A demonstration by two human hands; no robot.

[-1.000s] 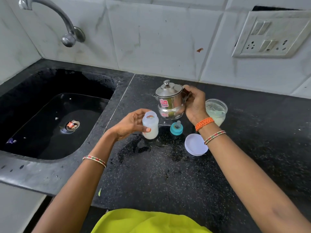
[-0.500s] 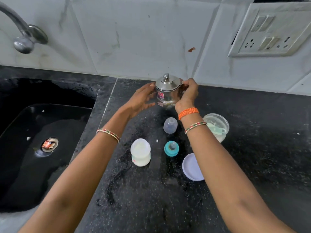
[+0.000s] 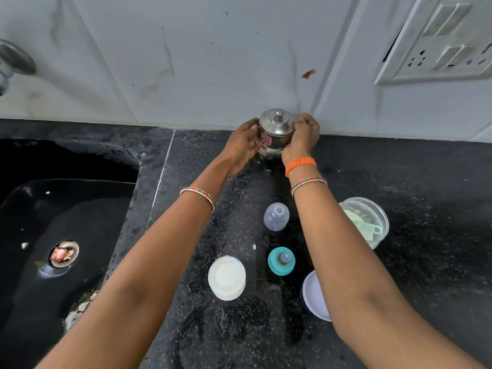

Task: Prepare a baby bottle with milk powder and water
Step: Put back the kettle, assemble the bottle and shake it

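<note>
A small lidded steel pot [image 3: 276, 131] stands at the back of the black counter [image 3: 412, 182], against the wall. My left hand [image 3: 243, 146] cups its left side and my right hand [image 3: 304, 135] grips its right side. Nearer to me the open baby bottle [image 3: 226, 277] stands upright with white liquid inside. To its right sits the teal nipple ring [image 3: 281, 261]. The clear bottle cap [image 3: 276, 216] stands between my forearms. A clear tub of milk powder [image 3: 366, 221] with a pale green scoop in it is on the right.
The tub's white lid [image 3: 314, 295] lies by my right forearm. A black sink [image 3: 61, 235] fills the left, with a tap [image 3: 13, 62] above it. A switch and socket plate [image 3: 439, 46] is on the wall at the upper right.
My left hand let go of the baby bottle and went to the steel pot. Both hands carried the pot away from me, back to the wall.
</note>
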